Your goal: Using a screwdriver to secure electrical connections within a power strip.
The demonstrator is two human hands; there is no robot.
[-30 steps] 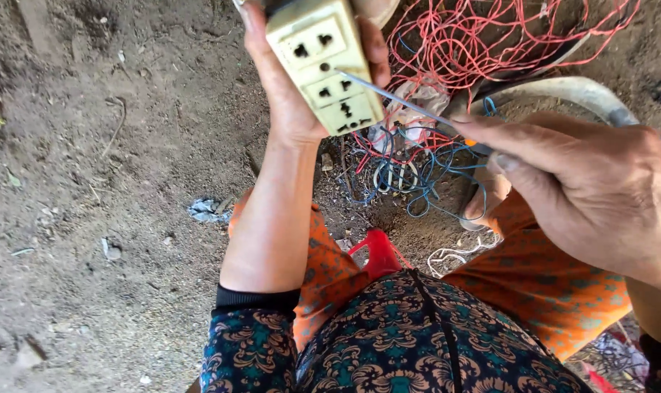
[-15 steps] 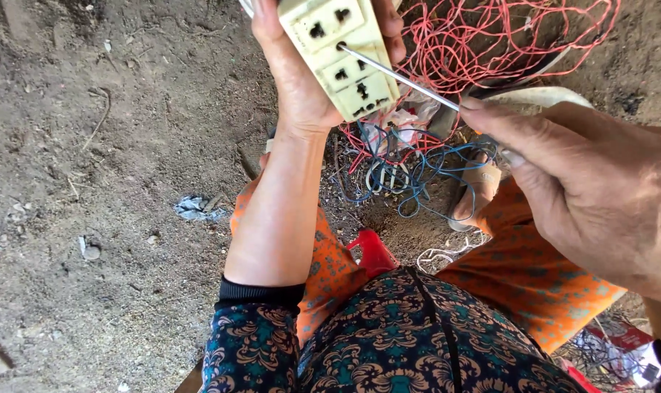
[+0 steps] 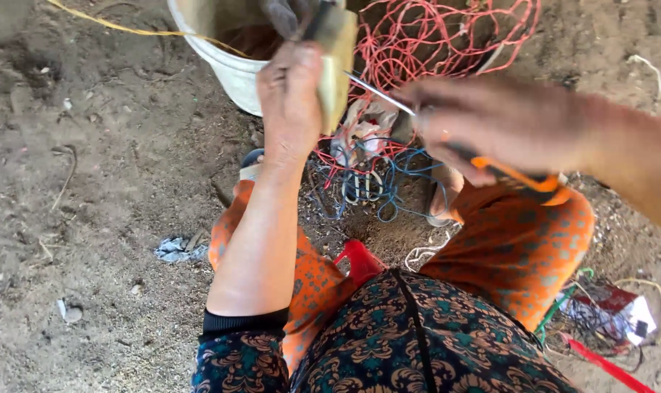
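Dirt ground (image 3: 90, 218) all round, bits of debris on it. Orange patterned trousers (image 3: 520, 247) and dark patterned top (image 3: 418, 342) at bottom, knees apart. White bucket (image 3: 228, 65) at top, standing on the dirt, partly behind left hand; yellow cord (image 3: 127, 28) running to its rim. Red wire tangle (image 3: 447, 44) top centre-right, beyond both hands; blue and white wires (image 3: 367, 182) heaped on ground btwn the knees. Left hand (image 3: 290, 102) raised, fingers clenched round a cream socket block (image 3: 336, 62), held edge-on just in front of bucket, face of block not visible. Right hand (image 3: 491, 120), blurred, wrapped tight on a screwdriver (image 3: 516, 175) w/ orange handle; thin metal shaft (image 3: 378, 93) running up-left, tip at or v. near the block's side, contact unclear. Red plastic piece (image 3: 359, 260) by the lap. Small grey scrap (image 3: 174, 249) on dirt left of the leg. More loose wires (image 3: 607, 313) at lower right.
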